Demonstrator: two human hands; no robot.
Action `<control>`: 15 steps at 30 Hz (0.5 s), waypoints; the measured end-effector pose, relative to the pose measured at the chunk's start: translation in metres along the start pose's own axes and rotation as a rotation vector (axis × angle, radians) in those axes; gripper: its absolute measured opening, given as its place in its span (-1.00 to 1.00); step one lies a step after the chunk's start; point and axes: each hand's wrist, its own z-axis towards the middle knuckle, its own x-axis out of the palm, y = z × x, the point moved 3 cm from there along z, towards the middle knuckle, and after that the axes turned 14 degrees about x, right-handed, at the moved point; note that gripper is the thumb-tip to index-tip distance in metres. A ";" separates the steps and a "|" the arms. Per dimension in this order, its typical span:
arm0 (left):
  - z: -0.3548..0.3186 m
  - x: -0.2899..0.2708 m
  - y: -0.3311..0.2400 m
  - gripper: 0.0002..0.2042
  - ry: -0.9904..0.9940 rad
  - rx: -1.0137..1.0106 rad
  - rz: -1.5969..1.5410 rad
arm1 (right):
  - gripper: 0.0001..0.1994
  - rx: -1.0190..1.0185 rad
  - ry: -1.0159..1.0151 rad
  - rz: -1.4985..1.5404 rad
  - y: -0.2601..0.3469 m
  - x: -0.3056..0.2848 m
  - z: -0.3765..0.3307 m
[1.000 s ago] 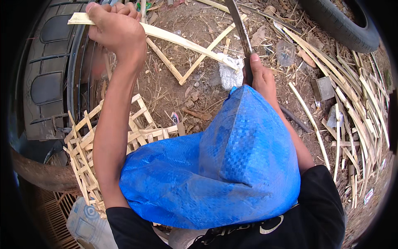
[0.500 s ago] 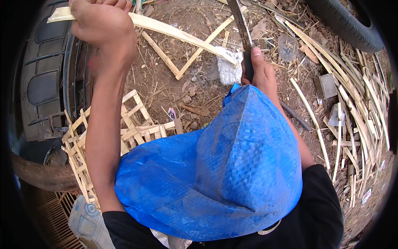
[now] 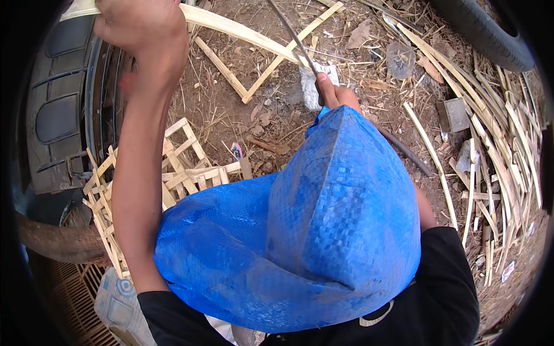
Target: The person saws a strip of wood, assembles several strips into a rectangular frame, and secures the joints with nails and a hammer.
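Note:
Raised at the upper left, my left hand (image 3: 141, 26) is closed round a long pale bamboo strip (image 3: 239, 36). The strip slopes down to the right, its lower end by a rough white block (image 3: 310, 92) on the ground. My right hand (image 3: 341, 97) grips the dark handle of a long knife, whose narrow blade (image 3: 292, 33) points up and left and crosses the strip near that lower end. Whether blade and strip touch, I cannot tell. A blue woven plastic sheet (image 3: 340, 213) covers my lap and hides part of my right wrist.
A lattice of bamboo slats (image 3: 184, 147) lies left of the sheet. Many loose strips (image 3: 508, 173) are piled at the right, beside a small grey block (image 3: 453, 117). A tyre (image 3: 487, 34) is at the upper right. Two joined slats (image 3: 248, 95) form a V on the dirt.
My right hand has shifted left and slightly down. The knife has swung left across the strip, its blade now seen nearly edge-on. My left hand has risen slightly with the strip.

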 end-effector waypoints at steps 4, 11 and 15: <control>0.007 -0.013 0.000 -0.77 -0.054 -0.031 0.020 | -0.21 0.059 0.036 -0.050 0.016 -0.004 -0.004; 0.006 -0.022 0.005 -0.79 0.054 -0.005 0.011 | -0.25 0.034 0.038 0.015 0.030 -0.006 -0.019; 0.008 -0.014 0.014 -0.79 -0.022 -0.051 0.023 | -0.21 0.033 -0.051 -0.027 0.003 -0.006 0.007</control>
